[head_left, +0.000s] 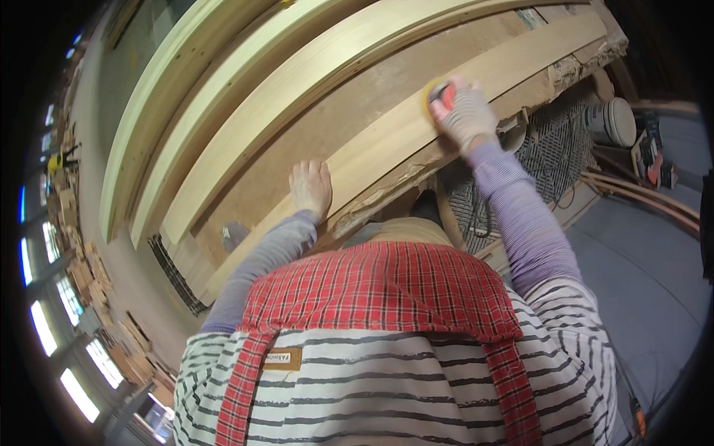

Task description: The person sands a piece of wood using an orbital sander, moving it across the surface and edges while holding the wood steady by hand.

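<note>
A long pale wooden board lies across the near side of the workbench. My left hand rests flat on this board, fingers stretched out and holding nothing. Farther right along the same board, my gloved right hand is closed over a round sanding pad with a yellow rim and a red and dark top. The pad sits against the board's face; its underside is hidden, and motion blurs the hand a little.
Several curved wooden pieces lie side by side on the far part of the bench. Right of the bench are a white bucket, dark patterned cloth and thin wooden strips. Wood offcuts are stacked far left.
</note>
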{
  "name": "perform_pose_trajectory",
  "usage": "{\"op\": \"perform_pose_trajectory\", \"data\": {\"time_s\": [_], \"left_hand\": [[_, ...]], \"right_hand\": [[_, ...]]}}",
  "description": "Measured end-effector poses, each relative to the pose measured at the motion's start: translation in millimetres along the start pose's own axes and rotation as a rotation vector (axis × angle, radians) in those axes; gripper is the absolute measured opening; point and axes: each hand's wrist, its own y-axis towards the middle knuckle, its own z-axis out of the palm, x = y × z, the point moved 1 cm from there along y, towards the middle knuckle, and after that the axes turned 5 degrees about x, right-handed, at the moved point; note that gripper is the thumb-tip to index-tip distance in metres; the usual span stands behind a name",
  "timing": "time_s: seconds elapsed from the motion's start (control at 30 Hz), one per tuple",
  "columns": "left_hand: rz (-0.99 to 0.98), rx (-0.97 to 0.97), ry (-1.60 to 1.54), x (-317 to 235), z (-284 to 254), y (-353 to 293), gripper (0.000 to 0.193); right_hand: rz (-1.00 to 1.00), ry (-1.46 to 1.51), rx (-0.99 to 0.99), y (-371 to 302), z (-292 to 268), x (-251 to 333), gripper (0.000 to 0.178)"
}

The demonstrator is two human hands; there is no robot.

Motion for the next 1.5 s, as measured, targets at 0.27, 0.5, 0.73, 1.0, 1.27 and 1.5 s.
{"op": "perform_pose_trajectory", "data": {"time_s": [0.27,0.5,0.73,1.0,1.27,1.5], "left_hand": [[0.14,-0.098,-0.306,69,-12,-28,0.018],[-0.104,-0.092,-0.089,190,-25,-142,0.038],[-0.03,-0.048,-0.004,188,-23,-164,0.073],[-0.071,-0.044,0.011,188,-24,-162,0.063],[-0.059,-0.018,0.016,185,-26,-159,0.065],[-0.069,0.106,0.091,178,-31,-154,0.078]], "right_hand": [[-0.246,-0.04,0.243,-97,36,116,0.044],[0.173,0.041,-0.098,9,-4,21,0.059],[-0.303,-0.141,0.172,-69,58,210,0.028],[-0.459,0.03,0.357,-111,75,238,0.034],[0.047,0.111,-0.113,29,4,14,0.062],[0.078,0.033,-0.159,24,6,35,0.06]]}}
